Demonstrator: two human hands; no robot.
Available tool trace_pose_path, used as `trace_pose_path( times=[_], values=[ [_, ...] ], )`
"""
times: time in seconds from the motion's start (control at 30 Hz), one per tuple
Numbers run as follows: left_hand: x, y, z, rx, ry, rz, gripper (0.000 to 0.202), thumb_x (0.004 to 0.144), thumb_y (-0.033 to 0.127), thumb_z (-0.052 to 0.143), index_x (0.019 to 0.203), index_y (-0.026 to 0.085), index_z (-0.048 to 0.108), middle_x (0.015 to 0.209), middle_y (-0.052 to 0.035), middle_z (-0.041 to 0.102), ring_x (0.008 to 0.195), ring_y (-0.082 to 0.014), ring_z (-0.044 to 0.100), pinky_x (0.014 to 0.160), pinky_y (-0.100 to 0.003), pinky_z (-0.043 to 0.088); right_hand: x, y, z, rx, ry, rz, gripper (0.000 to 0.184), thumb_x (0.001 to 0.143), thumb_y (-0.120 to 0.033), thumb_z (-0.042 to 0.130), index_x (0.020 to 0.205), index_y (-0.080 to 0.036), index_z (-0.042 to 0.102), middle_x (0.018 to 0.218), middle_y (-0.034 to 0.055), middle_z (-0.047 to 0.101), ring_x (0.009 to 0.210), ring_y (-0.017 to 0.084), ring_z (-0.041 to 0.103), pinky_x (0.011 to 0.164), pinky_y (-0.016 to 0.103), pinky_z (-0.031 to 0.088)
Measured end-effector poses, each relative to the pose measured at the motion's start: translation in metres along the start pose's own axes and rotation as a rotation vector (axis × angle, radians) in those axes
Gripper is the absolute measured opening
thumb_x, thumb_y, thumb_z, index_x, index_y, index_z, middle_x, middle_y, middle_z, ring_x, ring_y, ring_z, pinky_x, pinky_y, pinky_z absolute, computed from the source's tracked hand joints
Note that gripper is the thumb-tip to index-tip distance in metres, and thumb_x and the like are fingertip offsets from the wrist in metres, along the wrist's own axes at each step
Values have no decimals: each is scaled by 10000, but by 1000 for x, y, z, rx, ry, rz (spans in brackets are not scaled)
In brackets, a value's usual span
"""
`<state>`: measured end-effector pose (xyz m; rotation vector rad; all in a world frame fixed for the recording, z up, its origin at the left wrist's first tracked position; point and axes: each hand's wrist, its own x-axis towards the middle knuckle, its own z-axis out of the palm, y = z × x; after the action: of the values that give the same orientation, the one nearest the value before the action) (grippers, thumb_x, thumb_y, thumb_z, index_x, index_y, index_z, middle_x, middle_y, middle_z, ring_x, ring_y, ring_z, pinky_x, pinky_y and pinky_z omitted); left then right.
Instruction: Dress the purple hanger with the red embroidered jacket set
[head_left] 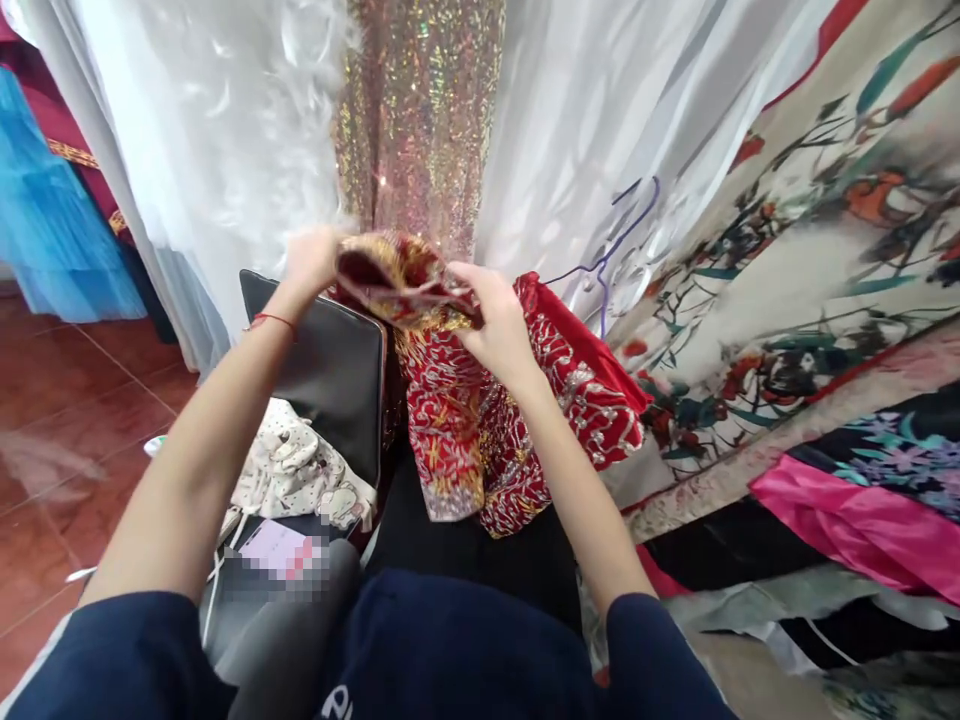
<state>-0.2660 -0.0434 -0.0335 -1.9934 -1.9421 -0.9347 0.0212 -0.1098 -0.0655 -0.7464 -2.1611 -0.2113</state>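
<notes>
A red garment [465, 420] with gold and silver embroidery hangs in front of me. Both hands hold up its top edge. My left hand [311, 260] is closed on the left end of the folded fabric, a red string around that wrist. My right hand [495, 320] pinches the right part of the same fold, fingers pressed on the cloth. The rest of the garment drapes down over a dark surface near my lap.
A black case [330, 370] stands open to the left, with a white patterned bag [296, 470] below it. White gowns [225, 130], a sequined dress [420, 110] and a blue dress [45, 220] hang behind. Floral and pink fabrics [825, 300] lie on the right. A purple hanger [607, 260] pokes out.
</notes>
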Motion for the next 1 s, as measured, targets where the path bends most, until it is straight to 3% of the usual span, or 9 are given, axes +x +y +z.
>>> trace_pose_path(
  times=[0.1, 0.17, 0.3, 0.43, 0.53, 0.67, 0.83, 0.9, 1.0],
  values=[
    [-18, -42, -26, 80, 84, -66, 406, 890, 446, 596, 1134, 152, 731, 1080, -9, 749, 895, -144, 499, 850, -266, 380, 8, -14, 35, -90, -123, -112, 578, 871, -40, 445, 1418, -212, 520, 1386, 95, 605, 1302, 275, 516, 1082, 503, 427],
    [-31, -67, -40, 58, 157, -11, 459, 919, 589, 524, 1126, 234, 728, 1047, 50, 730, 887, -144, 444, 861, -289, 353, 12, -27, 59, -146, -178, -176, 568, 903, -25, 397, 1422, -219, 519, 1423, 111, 578, 1345, 279, 485, 1099, 513, 405],
    [-54, -115, -54, -12, 158, 80, 531, 955, 721, 359, 1125, 335, 682, 1072, 89, 690, 1057, -177, 411, 963, -391, 309, 10, -49, 104, -191, -238, -295, 527, 984, -73, 306, 1470, -213, 454, 1548, 148, 465, 1456, 291, 386, 1155, 525, 353],
    [-81, -158, -39, -76, 31, 139, 573, 972, 732, 232, 1242, 398, 612, 1238, 144, 649, 1309, -191, 368, 1058, -455, 294, -9, -60, 138, -201, -361, -359, 491, 1011, -113, 272, 1454, -240, 441, 1579, 123, 446, 1503, 268, 354, 1175, 517, 358],
    [-101, -174, -15, -89, -54, 134, 567, 995, 662, 209, 1344, 374, 550, 1465, 155, 531, 1469, -209, 295, 1159, -504, 247, -30, -63, 154, -202, -443, -377, 478, 999, -95, 274, 1435, -169, 455, 1585, 180, 425, 1513, 277, 345, 1206, 533, 323],
    [-121, -170, 4, -33, -110, 149, 556, 1005, 430, 229, 1474, 228, 449, 1653, -3, 339, 1560, -228, 205, 1209, -501, 224, -55, -61, 156, -196, -515, -467, 559, 908, -44, 457, 1464, -93, 433, 1635, 252, 298, 1545, 310, 275, 1244, 526, 256],
    [-122, -141, -18, 219, -187, 114, 590, 832, 219, 437, 1415, 204, 527, 1610, -122, 403, 1547, -319, 251, 1131, -527, 339, -60, -58, 151, -139, -557, -488, 644, 848, -84, 594, 1478, -115, 461, 1676, 228, 190, 1568, 312, 204, 1265, 505, 204],
    [-116, -112, -32, 325, -177, 87, 496, 802, 208, 473, 1271, 217, 634, 1504, -141, 528, 1448, -363, 411, 1074, -529, 389, -59, -65, 153, -129, -575, -448, 624, 850, -102, 612, 1461, -93, 486, 1668, 250, 194, 1566, 328, 206, 1265, 506, 193],
    [-109, -39, -38, 378, -40, 195, 379, 868, 203, 407, 1111, 190, 696, 1310, -169, 656, 1244, -352, 580, 1027, -519, 410, -60, -79, 153, -104, -559, -396, 606, 846, -96, 618, 1441, -63, 505, 1661, 277, 190, 1569, 346, 181, 1264, 499, 184]
  ],
)
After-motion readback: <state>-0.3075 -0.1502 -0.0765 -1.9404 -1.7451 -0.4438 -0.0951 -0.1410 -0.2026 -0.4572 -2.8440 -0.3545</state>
